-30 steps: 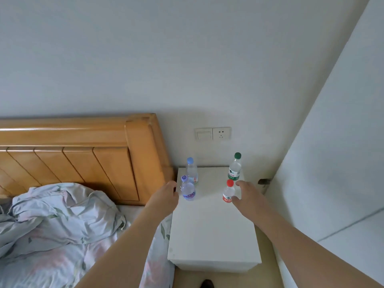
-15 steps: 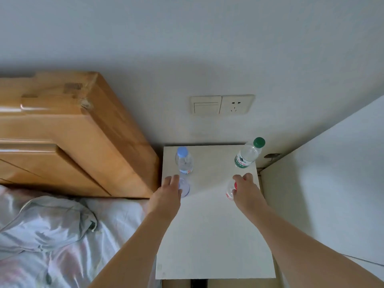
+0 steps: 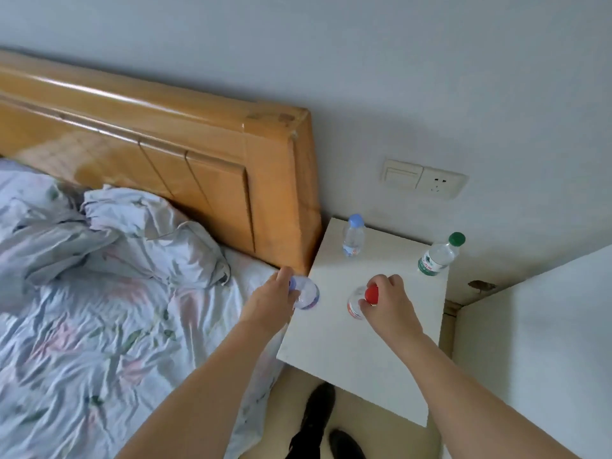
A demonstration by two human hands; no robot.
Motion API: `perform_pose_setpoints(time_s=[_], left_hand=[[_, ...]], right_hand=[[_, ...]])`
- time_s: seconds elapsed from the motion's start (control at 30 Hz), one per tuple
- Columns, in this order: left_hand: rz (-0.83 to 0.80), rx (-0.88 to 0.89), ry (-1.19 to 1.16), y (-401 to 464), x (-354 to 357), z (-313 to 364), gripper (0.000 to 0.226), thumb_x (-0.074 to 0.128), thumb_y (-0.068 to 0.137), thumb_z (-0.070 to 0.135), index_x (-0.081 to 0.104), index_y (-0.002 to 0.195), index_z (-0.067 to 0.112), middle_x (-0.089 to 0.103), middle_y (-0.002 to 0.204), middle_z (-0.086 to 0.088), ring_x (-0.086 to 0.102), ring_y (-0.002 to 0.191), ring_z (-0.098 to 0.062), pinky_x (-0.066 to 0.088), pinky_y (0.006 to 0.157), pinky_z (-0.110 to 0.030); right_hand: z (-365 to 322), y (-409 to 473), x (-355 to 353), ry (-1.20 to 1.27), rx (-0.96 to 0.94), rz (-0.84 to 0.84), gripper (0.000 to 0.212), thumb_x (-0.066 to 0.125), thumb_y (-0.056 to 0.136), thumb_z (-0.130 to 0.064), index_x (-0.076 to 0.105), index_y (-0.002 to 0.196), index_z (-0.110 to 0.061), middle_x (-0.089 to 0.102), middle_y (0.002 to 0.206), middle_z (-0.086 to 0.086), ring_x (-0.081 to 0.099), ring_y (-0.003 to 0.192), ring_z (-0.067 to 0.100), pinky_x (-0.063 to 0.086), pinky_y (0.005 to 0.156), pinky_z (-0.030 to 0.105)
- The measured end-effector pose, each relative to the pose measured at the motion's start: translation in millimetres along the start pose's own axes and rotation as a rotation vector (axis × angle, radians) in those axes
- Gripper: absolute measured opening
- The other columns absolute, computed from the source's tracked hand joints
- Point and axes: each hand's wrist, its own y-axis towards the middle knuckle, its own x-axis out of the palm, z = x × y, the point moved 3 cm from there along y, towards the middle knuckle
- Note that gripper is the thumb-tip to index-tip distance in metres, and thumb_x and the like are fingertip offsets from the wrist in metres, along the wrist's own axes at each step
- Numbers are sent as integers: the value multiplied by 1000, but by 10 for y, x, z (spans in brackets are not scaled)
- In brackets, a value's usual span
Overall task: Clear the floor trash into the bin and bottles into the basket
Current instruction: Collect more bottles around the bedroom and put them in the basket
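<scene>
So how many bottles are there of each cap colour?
Blue caps: 2, one standing at the back and one in the left hand
Red cap: 1, in the right hand
Green cap: 1
Total: 4 bottles

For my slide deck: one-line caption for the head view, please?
Left hand and right hand each grip a bottle on the white nightstand; two more stand behind.

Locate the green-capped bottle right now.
In the head view the green-capped bottle stands at the far right corner of the white nightstand, near the wall, below the wall socket, beyond the right hand.
</scene>
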Motion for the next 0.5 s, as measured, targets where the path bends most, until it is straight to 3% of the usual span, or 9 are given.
perform_pose_setpoints(time_s=[0.13,0.3,0.5], left_hand=[[165,-207,-81,-955,-255,-460,21,45,100,26,41,118,17,54,98,-3,54,80,-25,45,69,-36],[368,-468,-131,-2361,-526,-1202,26,46,99,27,42,122,15,58,112,-10,59,96,-33,46,78,-39],[655,-807,-278,-4392,-657,-2003,21,47,98,29,44,116,18,57,108,-6,57,94,-29,46,81,-38]], right_hand=[[-558,-393,163,-65,-233,-88,31,67,86,-26,49,110,-22,39,110,-2,55,89,20,46,74,26],[-1392,-1138,662,-133,-512,-246,31,66,85,-28,50,110,-19,39,110,-1,54,87,21,48,74,32],[-2494,-2549,1552,-233,-911,-445,34,62,86,-28,51,116,-16,40,118,5,49,95,22,45,83,31]])
